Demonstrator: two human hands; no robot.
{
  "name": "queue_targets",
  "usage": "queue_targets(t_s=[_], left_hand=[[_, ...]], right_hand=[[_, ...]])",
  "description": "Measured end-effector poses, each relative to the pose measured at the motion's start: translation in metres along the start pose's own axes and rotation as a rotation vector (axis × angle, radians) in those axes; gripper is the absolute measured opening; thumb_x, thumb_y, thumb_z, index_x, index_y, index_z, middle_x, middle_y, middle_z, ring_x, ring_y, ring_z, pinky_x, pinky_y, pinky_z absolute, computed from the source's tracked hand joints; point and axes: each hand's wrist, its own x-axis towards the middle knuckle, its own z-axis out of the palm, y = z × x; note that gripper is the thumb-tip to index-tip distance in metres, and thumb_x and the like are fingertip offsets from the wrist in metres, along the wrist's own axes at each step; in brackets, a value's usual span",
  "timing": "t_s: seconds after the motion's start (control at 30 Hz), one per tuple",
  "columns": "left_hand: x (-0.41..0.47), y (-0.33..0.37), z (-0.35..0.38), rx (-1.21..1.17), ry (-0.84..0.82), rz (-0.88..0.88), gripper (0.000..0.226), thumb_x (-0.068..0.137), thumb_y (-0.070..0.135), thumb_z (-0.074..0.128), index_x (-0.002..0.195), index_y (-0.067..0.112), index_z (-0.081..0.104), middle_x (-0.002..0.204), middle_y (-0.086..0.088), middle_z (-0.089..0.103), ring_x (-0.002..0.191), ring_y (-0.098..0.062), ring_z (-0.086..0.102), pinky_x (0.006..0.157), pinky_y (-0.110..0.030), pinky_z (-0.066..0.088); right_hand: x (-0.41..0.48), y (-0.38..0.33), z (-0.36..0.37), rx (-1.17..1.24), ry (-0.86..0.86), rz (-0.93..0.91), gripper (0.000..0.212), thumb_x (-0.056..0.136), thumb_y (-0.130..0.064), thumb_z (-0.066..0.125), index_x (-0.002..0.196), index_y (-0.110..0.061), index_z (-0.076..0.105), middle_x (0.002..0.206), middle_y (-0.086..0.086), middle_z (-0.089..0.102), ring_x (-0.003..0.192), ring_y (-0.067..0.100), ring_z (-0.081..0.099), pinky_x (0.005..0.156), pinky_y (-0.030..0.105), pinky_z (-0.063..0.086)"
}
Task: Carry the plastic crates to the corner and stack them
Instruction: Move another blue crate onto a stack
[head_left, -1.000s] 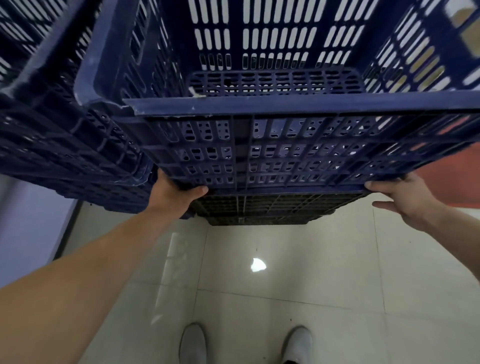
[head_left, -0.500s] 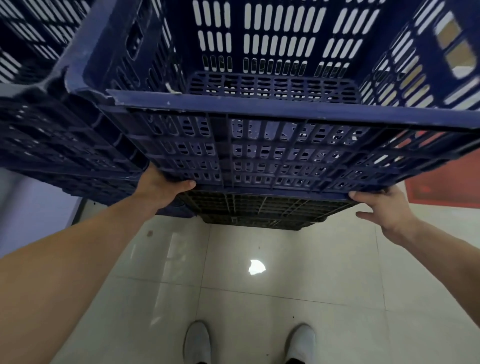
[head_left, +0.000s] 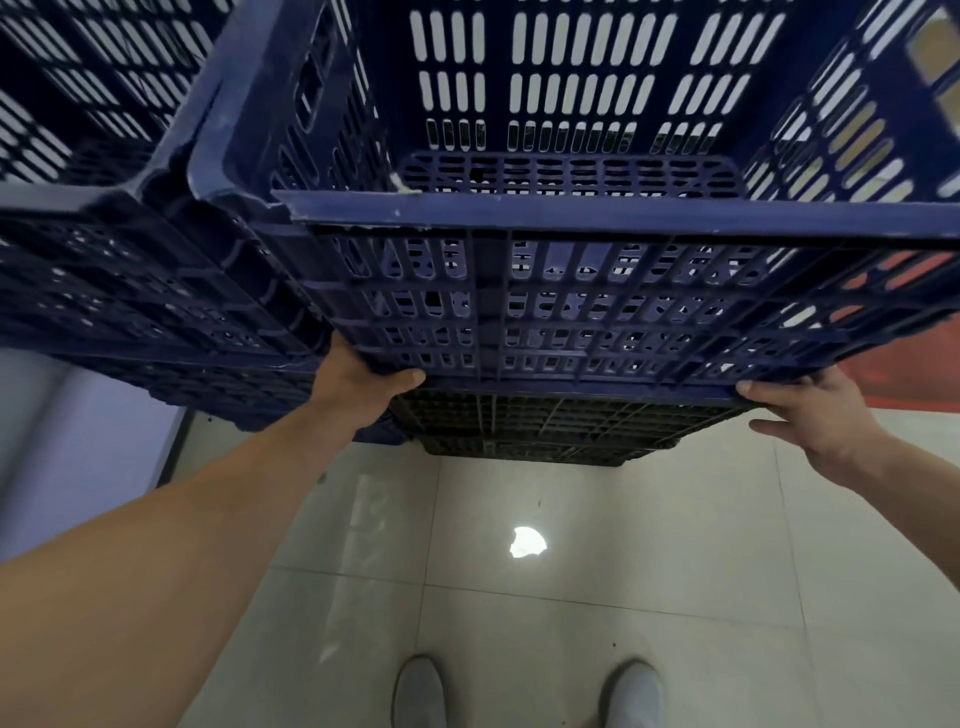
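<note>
A dark blue slotted plastic crate (head_left: 597, 301) fills the upper view, raised above the floor at chest height. My left hand (head_left: 363, 379) grips its bottom left corner, thumb on the front face and fingers hidden beneath. My right hand (head_left: 810, 415) holds the bottom right corner, with one finger lying along the lower edge. Directly under the blue crate sits a black crate (head_left: 545, 431); whether the two touch is unclear. A second stack of blue crates (head_left: 130, 291) stands close on the left, touching or nearly touching the held crate.
A pale wall (head_left: 62, 447) runs down the left side. Glossy light floor tiles (head_left: 571, 597) stretch in front of my two grey shoes (head_left: 524, 691). A red floor area (head_left: 909, 374) shows behind the crate on the right.
The held crate swayed slightly left and then back right, tilting a little. Both hands kept their hold on its bottom corners.
</note>
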Motion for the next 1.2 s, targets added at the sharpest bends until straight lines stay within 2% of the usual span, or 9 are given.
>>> queue_targets(t_s=[0.13,0.47,0.6,0.73,0.83,0.9,1.03,1.13,1.2], left_hand=[[0.002,0.001,0.005,-0.013,0.011,0.005,0.087,0.079,0.02,0.087,0.15,0.019,0.037,0.143,-0.002,0.057,0.133,-0.026,0.052,0.115,-0.043,0.04],[0.004,0.009,0.02,-0.031,0.036,-0.009,0.08,0.078,0.021,0.088,0.142,0.017,0.039,0.14,-0.003,0.059,0.13,-0.027,0.054,0.107,-0.039,0.043],[0.005,0.009,0.021,-0.011,0.03,-0.012,0.082,0.078,0.023,0.088,0.143,0.018,0.038,0.14,-0.003,0.058,0.13,-0.025,0.054,0.104,-0.034,0.042],[-0.001,0.016,0.017,0.036,0.011,-0.048,0.088,0.079,0.027,0.087,0.15,0.021,0.036,0.146,-0.003,0.055,0.134,-0.028,0.052,0.113,-0.043,0.042],[-0.018,0.03,0.01,0.084,-0.034,-0.095,0.083,0.081,0.028,0.085,0.148,0.017,0.037,0.145,-0.004,0.054,0.131,-0.031,0.053,0.111,-0.045,0.044],[-0.035,0.039,-0.001,0.095,-0.047,-0.138,0.078,0.082,0.026,0.084,0.145,0.014,0.039,0.138,-0.005,0.057,0.124,-0.032,0.057,0.106,-0.046,0.048],[-0.067,0.068,-0.036,0.05,0.029,-0.202,0.079,0.085,0.022,0.081,0.15,0.01,0.037,0.14,-0.008,0.056,0.122,-0.033,0.057,0.099,-0.045,0.049],[-0.093,0.096,-0.069,0.005,0.156,-0.242,0.073,0.089,0.016,0.075,0.151,0.008,0.039,0.139,-0.015,0.056,0.119,-0.037,0.058,0.095,-0.05,0.051],[-0.11,0.122,-0.09,-0.052,0.227,-0.261,0.063,0.092,0.011,0.07,0.149,0.007,0.043,0.133,-0.017,0.058,0.11,-0.038,0.059,0.094,-0.054,0.053]], right_hand=[[0.005,-0.006,-0.001,-0.002,-0.013,-0.007,0.062,0.085,0.006,0.077,0.14,-0.014,0.056,0.137,0.004,0.067,0.122,0.031,0.065,0.081,0.039,0.054],[0.015,-0.02,-0.002,0.047,-0.005,-0.006,0.052,0.088,0.011,0.069,0.126,-0.022,0.057,0.14,0.005,0.064,0.126,0.032,0.063,0.098,0.043,0.05],[0.015,-0.019,-0.001,0.042,-0.014,0.01,0.051,0.09,0.007,0.069,0.127,-0.027,0.056,0.143,-0.001,0.063,0.129,0.028,0.06,0.105,0.052,0.046],[0.001,-0.026,0.001,-0.08,0.031,0.025,0.048,0.092,-0.006,0.075,0.131,-0.026,0.054,0.134,-0.007,0.062,0.136,0.028,0.054,0.112,0.063,0.039],[-0.014,-0.038,-0.002,-0.198,0.055,0.057,0.046,0.095,-0.01,0.073,0.137,-0.02,0.055,0.132,0.01,0.061,0.14,0.042,0.048,0.112,0.068,0.037],[-0.02,-0.049,-0.011,-0.217,0.043,0.069,0.05,0.095,-0.006,0.072,0.14,-0.019,0.054,0.148,0.022,0.054,0.142,0.046,0.043,0.11,0.071,0.036],[-0.031,-0.09,-0.049,-0.189,0.095,0.086,0.072,0.094,0.002,0.068,0.158,-0.02,0.043,0.153,0.015,0.048,0.13,0.045,0.054,0.104,0.067,0.044],[-0.038,-0.131,-0.091,-0.168,0.161,0.087,0.071,0.095,0.003,0.065,0.159,-0.015,0.042,0.143,0.018,0.055,0.109,0.044,0.06,0.089,0.059,0.052],[-0.04,-0.165,-0.118,-0.151,0.186,0.06,0.067,0.094,0.003,0.065,0.156,-0.013,0.045,0.125,0.016,0.061,0.096,0.036,0.059,0.077,0.046,0.048]])
